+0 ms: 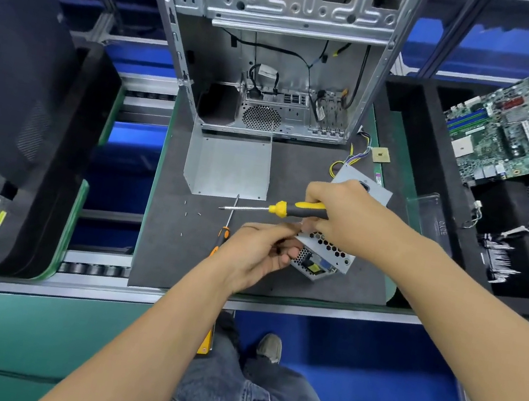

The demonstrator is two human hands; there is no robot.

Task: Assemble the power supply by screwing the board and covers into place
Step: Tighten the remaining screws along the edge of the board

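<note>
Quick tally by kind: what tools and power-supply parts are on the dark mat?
Screwdrivers: 2, the yellow-handled screwdriver in the right hand and the orange-handled screwdriver lying on the mat
Power supply units: 1, the power supply under both hands
Loose covers: 1, the bent metal cover
Total: 4

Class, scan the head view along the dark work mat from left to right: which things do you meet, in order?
Loose screws → orange-handled screwdriver → left hand → power supply → clear plastic tray. The yellow-handled screwdriver and right hand overlap the others, so they are left out.
</note>
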